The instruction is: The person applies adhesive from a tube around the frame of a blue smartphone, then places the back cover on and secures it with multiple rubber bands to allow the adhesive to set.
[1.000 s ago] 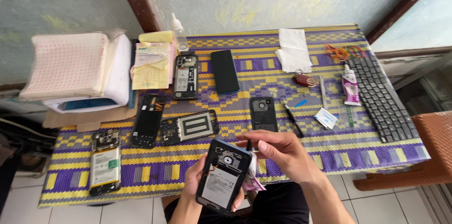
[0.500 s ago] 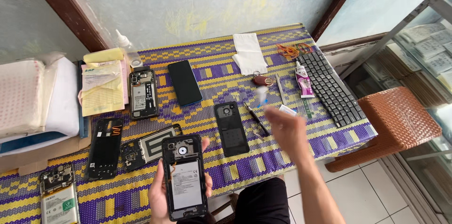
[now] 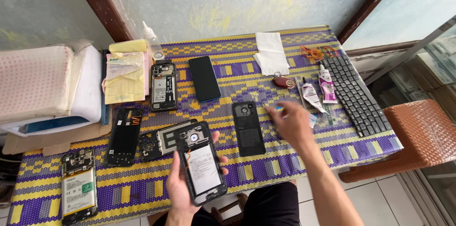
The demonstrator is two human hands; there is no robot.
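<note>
My left hand (image 3: pixel 179 185) holds an opened phone (image 3: pixel 201 163) with its back off, battery and board showing, above the table's front edge. My right hand (image 3: pixel 290 122) is stretched out to the right over the woven purple and yellow mat (image 3: pixel 247 76), blurred, fingers around a small white and blue item (image 3: pixel 278 109) that I cannot make out. A black phone back cover (image 3: pixel 248 127) lies just left of that hand. Two glue tubes (image 3: pixel 319 88) lie just beyond it.
Several opened phones (image 3: pixel 164 86) and frames (image 3: pixel 123 136) lie on the mat's left half, one (image 3: pixel 78 190) at the front left. A black keyboard (image 3: pixel 356 94), folded white paper (image 3: pixel 270 52), rubber bands (image 3: pixel 316 53), yellow papers (image 3: pixel 124 76), a padded box (image 3: pixel 38 83), a brown stool (image 3: pixel 413 136).
My right hand left the phone in my left hand and reached right across the mat towards the tubes. The view swung right, bringing the stool into view.
</note>
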